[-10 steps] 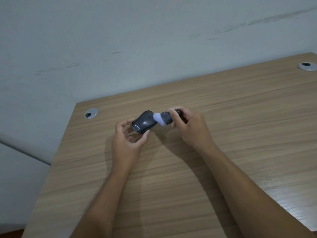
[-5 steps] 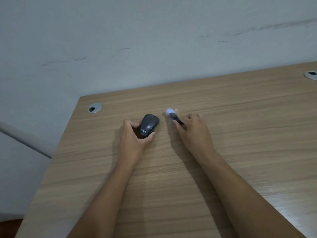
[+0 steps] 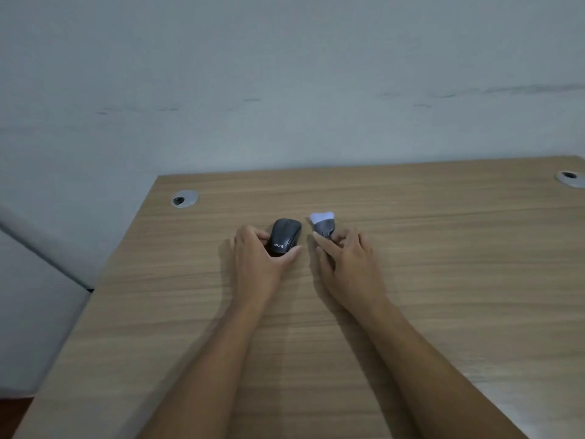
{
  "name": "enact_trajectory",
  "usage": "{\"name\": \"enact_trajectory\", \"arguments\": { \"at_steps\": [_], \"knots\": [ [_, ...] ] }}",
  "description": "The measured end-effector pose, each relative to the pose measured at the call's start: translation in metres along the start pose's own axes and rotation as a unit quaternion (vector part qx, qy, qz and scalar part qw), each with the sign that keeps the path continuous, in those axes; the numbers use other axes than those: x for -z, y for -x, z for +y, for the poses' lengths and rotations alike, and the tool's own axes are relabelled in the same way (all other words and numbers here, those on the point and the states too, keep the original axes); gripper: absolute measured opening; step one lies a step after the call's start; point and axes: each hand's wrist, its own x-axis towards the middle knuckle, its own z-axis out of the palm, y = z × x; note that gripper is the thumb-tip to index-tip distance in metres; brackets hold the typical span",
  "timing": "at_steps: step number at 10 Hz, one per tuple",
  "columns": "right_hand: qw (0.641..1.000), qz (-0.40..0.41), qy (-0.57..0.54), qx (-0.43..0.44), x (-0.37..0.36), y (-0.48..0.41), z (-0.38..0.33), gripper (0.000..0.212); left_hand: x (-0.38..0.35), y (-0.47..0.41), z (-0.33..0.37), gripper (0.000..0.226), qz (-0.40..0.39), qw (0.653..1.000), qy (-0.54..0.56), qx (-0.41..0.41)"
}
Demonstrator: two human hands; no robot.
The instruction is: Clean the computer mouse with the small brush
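A dark grey computer mouse point(image 3: 284, 234) lies flat on the wooden desk point(image 3: 443, 280), its buttons pointing away from me. My left hand point(image 3: 258, 258) cups its near end, thumb on the right side and fingers on the left. To the right, a small brush point(image 3: 323, 224) with pale lilac bristles and a dark grey collar rests on the desk, bristles pointing away. My right hand point(image 3: 346, 263) grips its handle between thumb and fingers; most of the handle is hidden under the hand. Mouse and brush are a short gap apart.
Two round grey cable grommets sit in the desk, one at the back left point(image 3: 184, 198) and one at the far right point(image 3: 571, 179). A plain wall rises behind the desk. The desk's left edge runs diagonally, with a grey surface point(image 3: 31, 296) beyond it.
A second ago both hands held the mouse and brush together above the desk, bristles on the mouse. Both have come down apart onto the desk, and the view has tilted upward.
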Motion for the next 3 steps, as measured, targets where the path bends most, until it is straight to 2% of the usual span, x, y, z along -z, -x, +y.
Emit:
{"name": "enact_trajectory", "arguments": {
  "at_steps": [1, 2, 3],
  "knots": [
    [0.999, -0.032, -0.038, -0.008, 0.004, 0.001, 0.001, 0.037, 0.0, 0.001, -0.002, 0.082, -0.005, 1.0, 0.012, -0.001],
    [0.994, -0.063, -0.084, -0.01, 0.009, 0.005, 0.004, 0.05, 0.007, 0.003, 0.001, 0.089, -0.016, 0.998, 0.061, 0.029],
    [0.977, -0.046, -0.203, -0.038, 0.039, -0.001, -0.003, 0.042, 0.018, -0.006, 0.0, 0.056, -0.014, 0.988, 0.133, 0.081]
  ]
}}
